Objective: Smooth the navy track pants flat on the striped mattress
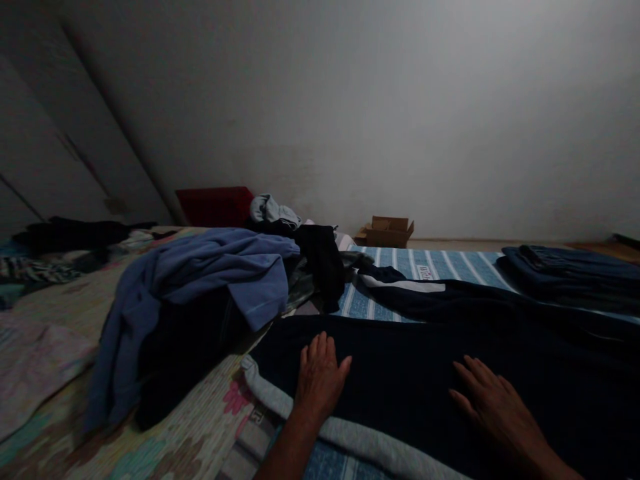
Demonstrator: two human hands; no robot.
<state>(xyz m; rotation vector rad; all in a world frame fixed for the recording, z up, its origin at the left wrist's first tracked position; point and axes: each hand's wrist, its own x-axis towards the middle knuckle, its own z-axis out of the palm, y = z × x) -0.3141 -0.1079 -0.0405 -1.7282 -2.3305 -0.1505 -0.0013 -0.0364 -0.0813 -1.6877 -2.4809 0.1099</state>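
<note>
A dark navy garment with a light grey band (395, 373) lies spread out in front of me; its exact kind I cannot tell. My left hand (323, 373) rests flat on its left part, fingers stretched out and the thumb apart. Further right, my right hand (493, 400) lies on the same dark cloth with its fingers spread. The grey band runs along the near edge, partly behind my left forearm. Just beyond, another dark garment with a white stripe (415, 285) stretches to the right.
Left of me a heap holds a blue garment (200, 260) and black clothes (323, 260). Folded dark clothes (570, 270) lie at the right on the blue striped cloth (465, 263). Near the wall are an open cardboard box (387, 233) and a red object (215, 205).
</note>
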